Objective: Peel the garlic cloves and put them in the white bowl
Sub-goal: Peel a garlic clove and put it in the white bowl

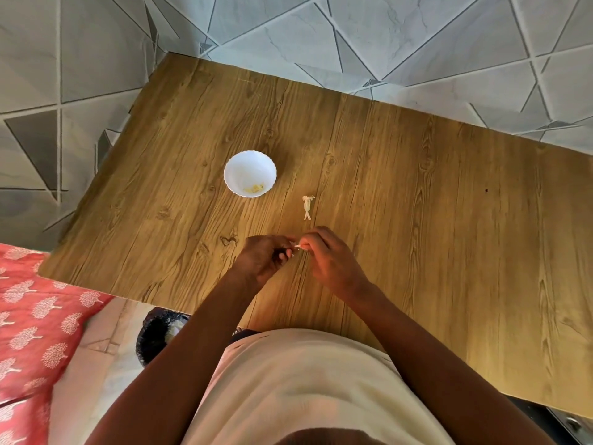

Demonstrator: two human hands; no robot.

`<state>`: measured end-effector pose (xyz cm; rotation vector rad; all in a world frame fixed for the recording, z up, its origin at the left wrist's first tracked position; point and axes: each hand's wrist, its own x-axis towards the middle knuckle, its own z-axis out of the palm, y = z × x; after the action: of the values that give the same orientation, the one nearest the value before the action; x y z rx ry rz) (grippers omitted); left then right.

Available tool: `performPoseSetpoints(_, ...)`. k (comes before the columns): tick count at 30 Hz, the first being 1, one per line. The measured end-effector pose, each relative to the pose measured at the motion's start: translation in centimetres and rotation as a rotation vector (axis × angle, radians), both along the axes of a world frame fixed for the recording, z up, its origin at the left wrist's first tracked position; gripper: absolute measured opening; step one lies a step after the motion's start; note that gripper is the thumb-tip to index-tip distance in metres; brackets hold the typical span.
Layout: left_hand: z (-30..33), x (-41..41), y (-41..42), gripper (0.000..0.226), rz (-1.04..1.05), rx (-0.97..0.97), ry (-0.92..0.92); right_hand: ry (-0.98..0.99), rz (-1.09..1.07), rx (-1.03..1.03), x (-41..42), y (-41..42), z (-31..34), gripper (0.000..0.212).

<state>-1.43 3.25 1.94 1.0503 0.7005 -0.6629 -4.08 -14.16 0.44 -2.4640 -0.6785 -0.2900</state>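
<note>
A white scalloped bowl (pixel 250 163) stands on the wooden table (pixel 417 220), with a few pale peeled garlic pieces (pixel 255 187) lying at its bottom. Right of the bowl a scrap of white garlic skin (pixel 307 207) lies on the wood. Near the table's front edge my left hand (pixel 264 256) and my right hand (pixel 330 255) meet, both pinching a small white garlic clove (pixel 297 246) between their fingertips. The fingers cover most of the clove.
A dark bin (pixel 157 332) sits on the floor below the table's front edge, left of my body. Red patterned fabric (pixel 35 316) lies at the lower left. Grey geometric floor tiles surround the table.
</note>
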Motion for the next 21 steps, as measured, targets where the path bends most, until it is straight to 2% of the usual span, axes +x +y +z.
performPoseSetpoints(2,0.1,-0.3,0.3,0.012,-0.070,0.222,-0.134,0.081,-0.073,0.102,-0.1,0.0,-0.2,0.013)
performPoseSetpoints(5,0.0,-1.0,0.6,0.015,-0.258,0.659,-0.422,0.261,-0.212,0.336,-0.3,0.2,0.0,0.003)
performPoseSetpoints(7,-0.3,-1.1,0.5,0.015,-0.357,0.858,-0.587,0.412,-0.292,0.463,-0.3,0.3,-0.1,0.004)
performPoseSetpoints(11,-0.5,-1.4,0.3,0.020,-0.520,0.936,-0.822,0.640,-0.421,0.578,-0.3,0.7,-0.5,0.009)
performPoseSetpoints(16,-0.7,-1.9,0.0,0.025,-0.489,0.877,-0.808,0.727,-0.468,0.635,-0.3,0.8,-0.2,0.011)
performPoseSetpoints(21,-1.2,-2.0,-0.1,0.015,-0.420,0.970,-0.902,0.743,-0.437,0.642,-0.2,1.0,0.0,0.015)
